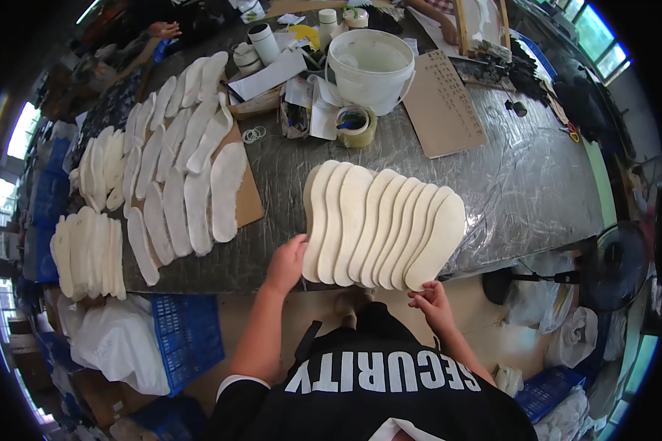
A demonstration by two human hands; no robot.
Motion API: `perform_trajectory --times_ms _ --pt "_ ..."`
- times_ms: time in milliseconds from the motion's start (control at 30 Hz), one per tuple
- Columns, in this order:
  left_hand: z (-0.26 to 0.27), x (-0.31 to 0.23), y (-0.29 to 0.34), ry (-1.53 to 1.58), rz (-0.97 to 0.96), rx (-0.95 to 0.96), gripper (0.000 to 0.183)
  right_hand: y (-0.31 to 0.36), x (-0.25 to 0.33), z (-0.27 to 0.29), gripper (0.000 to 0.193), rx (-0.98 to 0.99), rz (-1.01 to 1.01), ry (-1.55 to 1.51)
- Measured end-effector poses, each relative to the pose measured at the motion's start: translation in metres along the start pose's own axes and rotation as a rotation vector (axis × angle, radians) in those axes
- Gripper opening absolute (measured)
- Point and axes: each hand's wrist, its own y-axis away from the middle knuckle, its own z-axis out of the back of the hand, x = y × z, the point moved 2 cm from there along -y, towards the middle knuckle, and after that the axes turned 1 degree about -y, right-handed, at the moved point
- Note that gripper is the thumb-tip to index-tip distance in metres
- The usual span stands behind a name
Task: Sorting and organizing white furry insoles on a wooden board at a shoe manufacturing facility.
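Observation:
A fanned row of cream insoles [360, 220] lies overlapping at the near side of the table, toes pointing away from me. My left hand [285, 264] is at the row's left edge, fingers closed against the side of the outermost insole. At the lower right, my right hand [434, 305] pinches near the heel end of the rightmost insole [443, 228]. Parts of the fingers on both hands are hidden. Further left, several rows of greyish-white insoles [173, 206] overlap on a brown cardboard sheet [248, 192].
Bundled insoles [88, 253] stand at the table's left edge. Beyond the row are a white bucket [371, 70], a tape roll [357, 131], a cardboard sheet with handwriting [443, 106] and rubber bands [254, 135]. A fan [610, 264] stands right; a blue crate [187, 338] sits below left. Other people's hands show at the far side.

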Motion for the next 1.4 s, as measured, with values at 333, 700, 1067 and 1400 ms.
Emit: perform_trajectory --times_ms 333,700,1067,1400 --pt "-0.081 -0.102 0.009 0.006 -0.735 0.258 0.028 -0.032 0.018 0.008 0.015 -0.299 -0.345 -0.227" --pt "-0.133 -0.115 -0.001 -0.083 -0.619 0.472 0.026 -0.028 0.06 0.002 0.009 -0.148 -0.453 -0.127" --pt "-0.128 -0.117 -0.047 0.348 -0.204 0.603 0.017 -0.023 0.05 -0.017 0.044 -0.185 -0.169 0.341" --pt "0.036 -0.131 -0.045 0.214 -0.711 0.172 0.024 -0.018 0.064 -0.044 0.049 -0.262 0.082 -0.338"
